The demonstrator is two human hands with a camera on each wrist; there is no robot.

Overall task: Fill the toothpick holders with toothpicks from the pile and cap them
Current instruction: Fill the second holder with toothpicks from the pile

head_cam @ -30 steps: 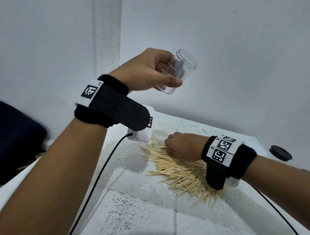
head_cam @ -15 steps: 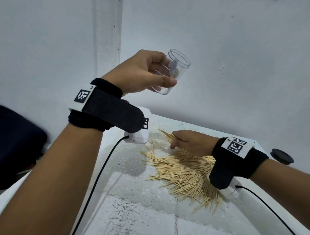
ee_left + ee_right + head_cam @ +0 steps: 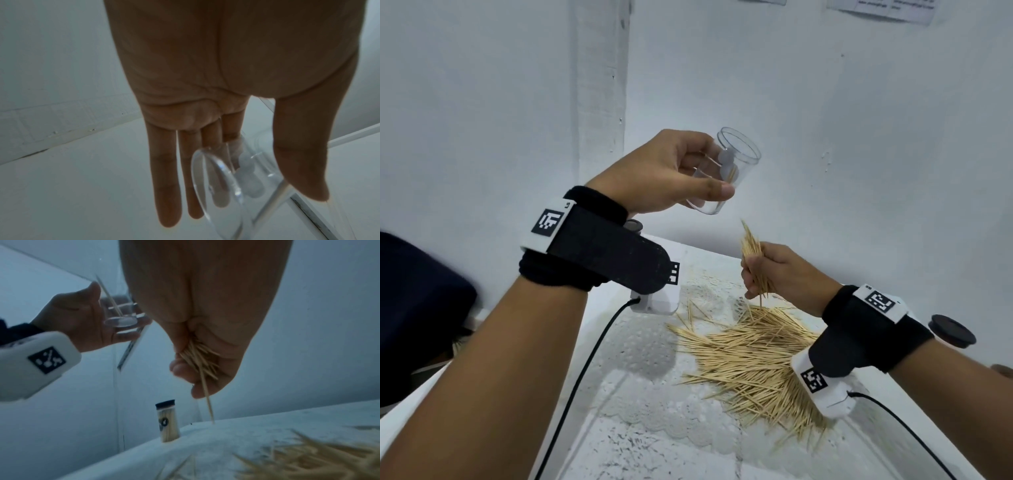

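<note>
Broadly, the job looks partly done. On the bench the pile is large and spread over the right side, so plenty of toothpicks remain. At the far left edge, in the right wrist view, one holder stands upright, packed with toothpicks and capped in black; that one reads as finished. A loose black cap lies at the far right, well apart from the pile, presumably for the holder now in hand.

The left hand grips a clear jar raised well above the bench, mouth tilted up and to the right; it holds a toothpick or two at most. Just below and to its right, the right hand is clenched round a bundle, tips pointing up toward the jar, one loose toothpick hanging down toward the pile. My judgement: the bundle must go in next, likely with more handfuls, then the cap.
</note>
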